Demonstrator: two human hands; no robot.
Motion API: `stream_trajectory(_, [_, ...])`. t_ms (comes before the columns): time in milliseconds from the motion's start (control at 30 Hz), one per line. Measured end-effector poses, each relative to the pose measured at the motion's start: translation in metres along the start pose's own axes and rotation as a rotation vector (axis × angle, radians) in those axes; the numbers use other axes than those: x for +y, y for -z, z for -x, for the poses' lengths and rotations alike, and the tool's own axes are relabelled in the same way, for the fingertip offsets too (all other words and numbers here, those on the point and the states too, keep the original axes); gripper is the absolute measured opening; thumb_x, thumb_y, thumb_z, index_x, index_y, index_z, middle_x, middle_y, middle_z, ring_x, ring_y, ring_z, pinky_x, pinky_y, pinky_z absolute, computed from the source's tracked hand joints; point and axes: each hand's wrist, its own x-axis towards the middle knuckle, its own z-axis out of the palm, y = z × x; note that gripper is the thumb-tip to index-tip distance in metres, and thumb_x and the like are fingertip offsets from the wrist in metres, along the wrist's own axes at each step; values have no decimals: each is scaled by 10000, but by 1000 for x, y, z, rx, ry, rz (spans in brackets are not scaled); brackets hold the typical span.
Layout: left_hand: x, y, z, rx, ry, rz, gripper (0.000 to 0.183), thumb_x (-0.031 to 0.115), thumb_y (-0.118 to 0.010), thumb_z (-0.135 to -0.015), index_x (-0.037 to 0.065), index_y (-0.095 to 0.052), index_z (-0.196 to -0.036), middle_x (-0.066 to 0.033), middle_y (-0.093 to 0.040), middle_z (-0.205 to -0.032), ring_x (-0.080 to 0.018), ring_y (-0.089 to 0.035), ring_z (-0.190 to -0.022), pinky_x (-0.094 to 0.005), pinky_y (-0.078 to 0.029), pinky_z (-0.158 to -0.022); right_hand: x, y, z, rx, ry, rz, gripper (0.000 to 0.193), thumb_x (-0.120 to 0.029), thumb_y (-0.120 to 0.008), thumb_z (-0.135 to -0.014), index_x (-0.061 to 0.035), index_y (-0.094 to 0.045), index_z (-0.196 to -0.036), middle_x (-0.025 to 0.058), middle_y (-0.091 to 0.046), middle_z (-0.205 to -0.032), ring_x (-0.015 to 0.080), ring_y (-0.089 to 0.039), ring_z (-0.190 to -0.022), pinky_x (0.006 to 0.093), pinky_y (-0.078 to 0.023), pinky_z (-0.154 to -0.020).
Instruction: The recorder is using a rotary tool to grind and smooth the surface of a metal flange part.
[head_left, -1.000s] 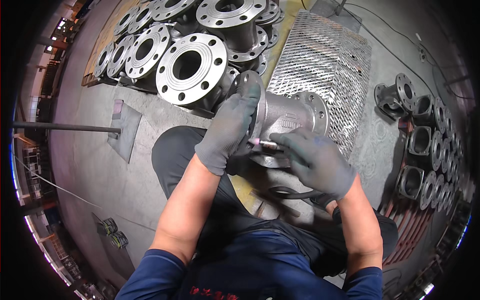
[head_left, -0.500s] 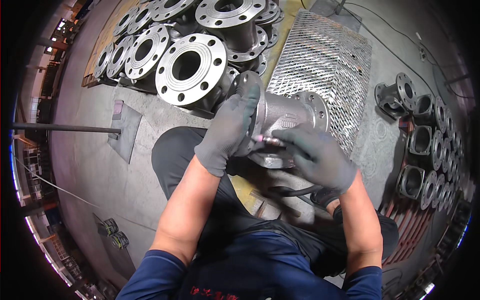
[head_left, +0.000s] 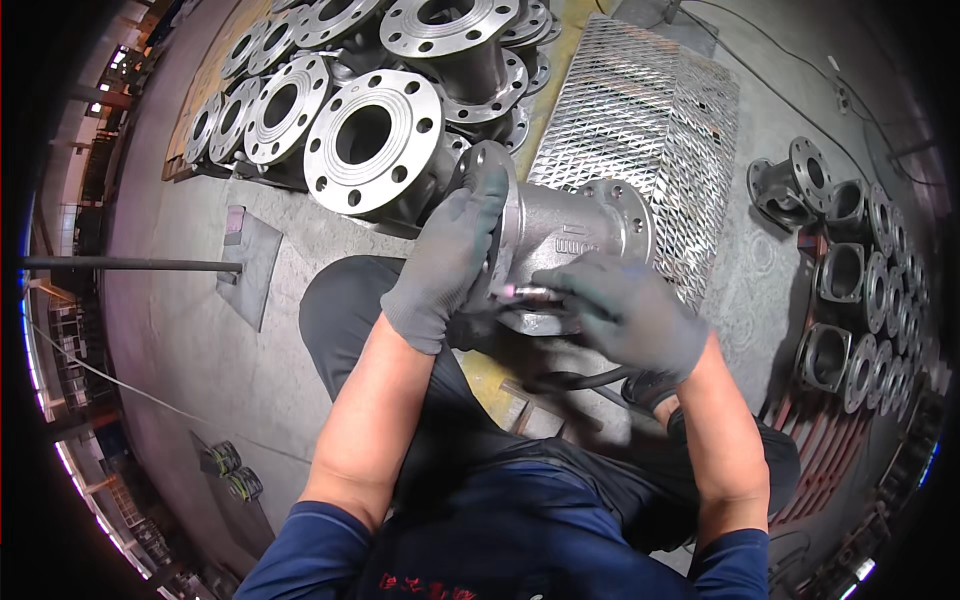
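A grey cast-metal valve body [head_left: 570, 228] with a round flange at each end lies on its side in front of me. My left hand [head_left: 450, 250], in a grey glove, is closed on its left flange, fingers up along the rim. My right hand [head_left: 640, 315], gloved too, is wrapped round a slim die grinder [head_left: 540, 294] that points left. The grinder's pink stone tip [head_left: 508, 291] is at the inner side of the left flange; whether it touches cannot be made out. A dark hose [head_left: 590, 381] runs below my right hand.
Several machined flanged bodies [head_left: 370, 140] are stacked at the far left. Behind the valve body lies a metal mesh panel [head_left: 625, 110]. More castings [head_left: 840, 275] stand at right on a red slatted rack [head_left: 825, 465]. A rod on a flat plate [head_left: 250, 275] sits at left.
The grinder's tip has shifted slightly left and down along the flange, with my right hand. My left hand keeps its hold on the flange.
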Motion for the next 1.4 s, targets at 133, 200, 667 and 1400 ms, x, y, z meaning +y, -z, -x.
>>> stream_trajectory(133, [-3, -3, -2, 23, 26, 107, 663, 518, -505, -1190, -99, -688, -1351, -96, -771, -1194, -140, -703, -1045, -305, -570, -947, 3, 2, -2, -75, 4, 6, 369, -76, -672, -957, -111, -732, -1319, 155, -709, -1008, 386, -713, -957, 487, -580, -853])
stream_trajectory(200, [-16, -1, -6, 87, -191, -74, 771, 694, -566, -1105, -69, -659, -1050, -67, -630, -904, -141, -593, -818, -353, -524, -752, 3, 4, -3, -52, -9, -4, 369, -75, -672, -957, -120, -737, -1317, 153, -714, -1014, 392, -716, -962, 493, -581, -856])
stream_trajectory(667, [-1, -6, -2, 39, 33, 128, 712, 671, -607, -1100, -40, -641, -1071, -82, -623, -962, -154, -585, -870, -322, -519, -792, 9, 9, -9, 22, -8, -82, 383, -55, -660, -940, -96, -749, -1310, 154, -720, -1021, 385, -712, -992, 485, -579, -897])
stream_trajectory(1400, [8, -4, 3, 55, 116, 60, 667, 513, -424, -1209, -65, -753, -1267, -140, -796, -1143, -163, -739, -1007, -313, -577, -988, 14, 10, -9, 12, -9, -113, 293, -78, -695, -960, -88, -750, -1248, 149, -725, -993, 397, -722, -970, 499, -582, -889])
